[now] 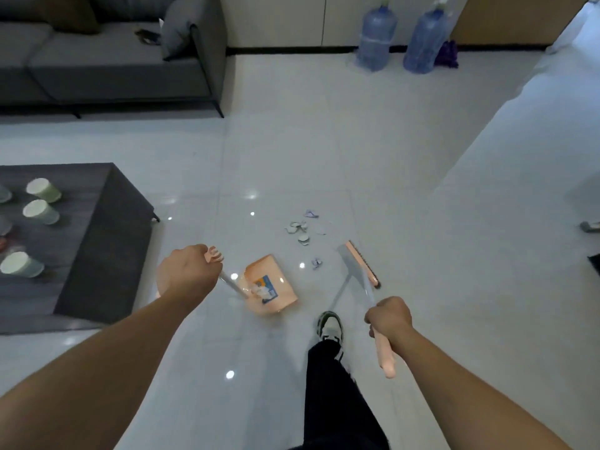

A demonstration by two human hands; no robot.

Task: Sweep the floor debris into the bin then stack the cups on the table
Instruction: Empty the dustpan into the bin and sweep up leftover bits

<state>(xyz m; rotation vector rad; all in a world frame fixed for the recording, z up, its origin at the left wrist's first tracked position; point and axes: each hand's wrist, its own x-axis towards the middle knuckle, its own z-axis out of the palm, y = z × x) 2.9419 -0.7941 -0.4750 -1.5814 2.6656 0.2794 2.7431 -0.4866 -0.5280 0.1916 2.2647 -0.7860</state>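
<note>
The debris (pixel 305 230) lies as a loose scatter of small pale scraps on the glossy tiled floor (pixel 406 177), just ahead of the peach dustpan (pixel 271 284) and just left of the broom (pixel 362 264) head, with one stray scrap (pixel 316 263) lying between pan and bristles. The left hand (pixel 186 271) is clenched around the top of the dustpan's long handle; the right hand (pixel 388 319) is closed on the broom's peach grip. The scraps look light and thin, likely paper or shell-like fragments, so they will probably skid and flutter on the slick tile; short, gentle strokes should serve better than hard ones. The cups (pixel 42 203) stand on the dark counter (pixel 107 241) at left, apparently light and best taken around the wall. No bin is visible.
</note>
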